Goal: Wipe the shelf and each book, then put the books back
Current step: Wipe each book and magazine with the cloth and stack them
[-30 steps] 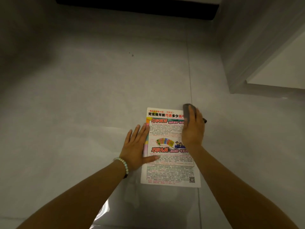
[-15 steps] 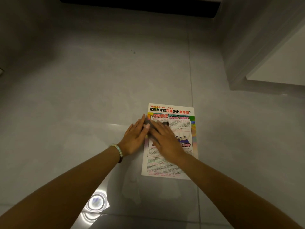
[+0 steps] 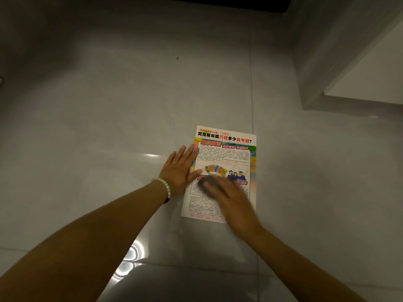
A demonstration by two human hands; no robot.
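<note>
A thin book (image 3: 226, 153) with a colourful printed cover lies flat on the grey tiled floor (image 3: 109, 105). My left hand (image 3: 180, 168) rests flat with straight fingers on the book's left edge, a bead bracelet on its wrist. My right hand (image 3: 231, 198) lies over the lower half of the cover and presses a dark grey cloth (image 3: 206, 182) against it; the hand is blurred with motion. Only the cloth's left end shows past the fingers.
A white cabinet or shelf unit (image 3: 359, 68) rises at the right, its base close to the book's far right. A dark strip (image 3: 218, 2) runs along the top edge. Lamp glare reflects on the tiles near me (image 3: 130, 256).
My right hand with the cloth has swept from the book's top right corner across to its left and then down to the lower half. My left hand stays on the left edge.
</note>
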